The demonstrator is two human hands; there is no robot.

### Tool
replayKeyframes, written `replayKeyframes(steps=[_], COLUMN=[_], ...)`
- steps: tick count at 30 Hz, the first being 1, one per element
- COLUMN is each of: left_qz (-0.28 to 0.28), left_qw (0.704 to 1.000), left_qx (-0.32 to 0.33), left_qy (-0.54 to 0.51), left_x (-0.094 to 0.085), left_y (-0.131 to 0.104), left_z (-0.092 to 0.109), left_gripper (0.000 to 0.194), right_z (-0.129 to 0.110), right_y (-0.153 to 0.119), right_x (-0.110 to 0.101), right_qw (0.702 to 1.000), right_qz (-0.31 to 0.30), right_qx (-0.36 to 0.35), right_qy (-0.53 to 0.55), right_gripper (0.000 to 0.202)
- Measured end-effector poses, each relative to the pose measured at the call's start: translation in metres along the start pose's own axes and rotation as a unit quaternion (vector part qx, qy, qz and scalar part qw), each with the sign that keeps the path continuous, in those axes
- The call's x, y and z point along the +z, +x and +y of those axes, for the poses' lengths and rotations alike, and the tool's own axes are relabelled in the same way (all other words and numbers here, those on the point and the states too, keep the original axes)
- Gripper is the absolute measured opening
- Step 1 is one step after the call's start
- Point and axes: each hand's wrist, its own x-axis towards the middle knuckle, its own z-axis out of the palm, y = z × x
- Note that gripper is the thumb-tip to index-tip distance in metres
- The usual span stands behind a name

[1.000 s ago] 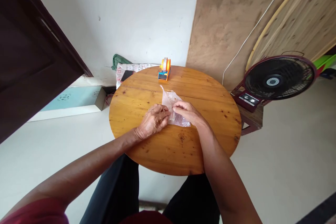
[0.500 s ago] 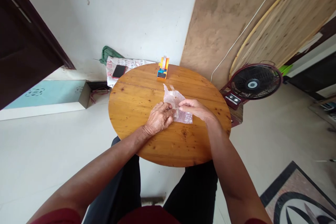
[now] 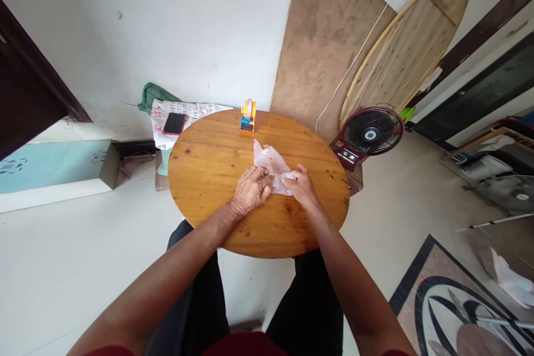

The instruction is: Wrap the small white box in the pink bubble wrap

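Orange-and-blue plastic tape dispenser (image 3: pixel 248 117) stands beyond my hands, left (image 3: pixel 252 186) and right (image 3: pixel 303 184), both seemingly pinching clear bubble wrap (image 3: pixel 272 162), slightly apart.

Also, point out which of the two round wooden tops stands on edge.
The pale wooden disc leaning behind the dark red fan; the glossy orange-brown wooden table lies flat.
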Motion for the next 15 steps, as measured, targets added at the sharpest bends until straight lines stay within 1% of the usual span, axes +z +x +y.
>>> replayKeyframes(steps=[1, 2, 3, 5, 8, 15], left_qz=[0.0, 0.0, 0.0, 0.001, 0.002, -0.001], left_qw=[1.0, 1.0, 1.0, 1.0, 1.0, 1.0], left_qx=[0.0, 0.0, 0.001, 0.003, 0.005, 0.011], left_qy=[-0.003, -0.006, -0.008, -0.01, -0.014, -0.009], left_x=[0.0, 0.0, 0.001, 0.001, 0.001, 0.001], left_y=[0.0, 0.0, 0.0, 0.0, 0.0, 0.0], left_z=[0.0, 0.0, 0.0, -0.001, -0.001, -0.001], left_gripper=[0.029, 0.029, 0.029, 0.029, 0.028, 0.027], right_z=[0.0, 0.0, -0.001, -0.003, -0.006, -0.01], right_y=[-0.001, -0.003, -0.004, -0.006, -0.006, 0.001], right_x=[0.002, 0.003, 0.004, 0.006, 0.006, 0.013], right_qw=[1.0, 0.999, 0.999, 0.998, 0.998, 0.997], right_qz=[0.026, 0.039, 0.039, 0.016, 0.008, 0.036], right_qx=[0.013, 0.025, 0.035, 0.042, 0.046, 0.056], right_qy=[-0.003, 0.003, 0.013, 0.032, 0.041, 0.031], right_gripper=[0.016, 0.018, 0.019, 0.021, 0.021, 0.017])
